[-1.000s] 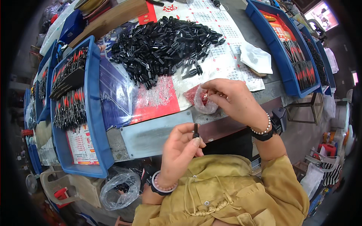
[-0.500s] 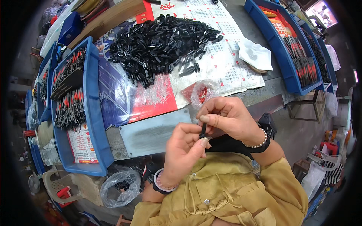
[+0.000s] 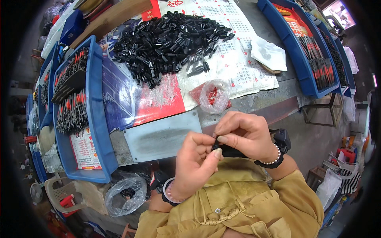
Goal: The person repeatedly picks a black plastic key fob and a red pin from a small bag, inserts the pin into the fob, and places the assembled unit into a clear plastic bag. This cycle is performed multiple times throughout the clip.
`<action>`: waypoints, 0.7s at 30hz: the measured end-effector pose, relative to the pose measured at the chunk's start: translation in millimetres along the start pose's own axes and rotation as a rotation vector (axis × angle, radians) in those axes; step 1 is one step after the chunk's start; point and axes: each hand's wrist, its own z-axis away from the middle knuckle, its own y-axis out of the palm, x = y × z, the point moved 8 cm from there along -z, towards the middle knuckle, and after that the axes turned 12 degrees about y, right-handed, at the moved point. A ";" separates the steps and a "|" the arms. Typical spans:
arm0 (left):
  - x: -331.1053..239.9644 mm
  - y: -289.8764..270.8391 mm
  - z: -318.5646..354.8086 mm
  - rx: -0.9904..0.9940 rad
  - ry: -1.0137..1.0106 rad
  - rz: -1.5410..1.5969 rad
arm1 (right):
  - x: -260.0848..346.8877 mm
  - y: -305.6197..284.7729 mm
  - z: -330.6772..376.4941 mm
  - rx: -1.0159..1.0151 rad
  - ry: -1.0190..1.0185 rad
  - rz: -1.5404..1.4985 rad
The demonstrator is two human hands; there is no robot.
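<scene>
Rows of small dark and red print cover the white sheet (image 3: 244, 65) beneath the heap of black parts (image 3: 170, 41), and a red packet (image 3: 295, 25) in the right-hand blue tray (image 3: 310, 88) bears large pale characters. The small black piece (image 3: 216, 145) is in front of the torso, its long axis nearly upright in view, upper end pointing toward the bench — the left hand (image 3: 195, 160) clamps its lower part, the right hand (image 3: 249, 133) pinches its top.

Held piece (image 3: 215, 145) looked matt; piled parts (image 3: 166, 45) were glossy plastic. Small bag (image 3: 217, 107): thin, crinkled clear plastic. Blue bin (image 3: 96, 99) was smooth plastic, plank (image 3: 113, 20) wood.
</scene>
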 end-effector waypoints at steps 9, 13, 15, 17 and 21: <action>4.1 4.9 2.5 0.095 0.139 -0.098 | 13.7 4.7 18.2 -0.191 -0.183 0.326; 2.8 2.7 4.0 0.075 0.276 -0.127 | 8.0 8.4 21.1 -0.221 -0.200 0.263; 5.7 -0.2 6.5 0.046 0.270 -0.101 | 5.3 9.8 20.5 -0.229 -0.200 0.251; 8.4 -3.4 6.6 -0.022 0.264 -0.063 | 4.2 9.6 20.0 -0.245 -0.203 0.224; 7.5 -9.9 10.6 -0.144 0.265 0.003 | 3.1 15.3 15.8 -0.157 -0.179 0.236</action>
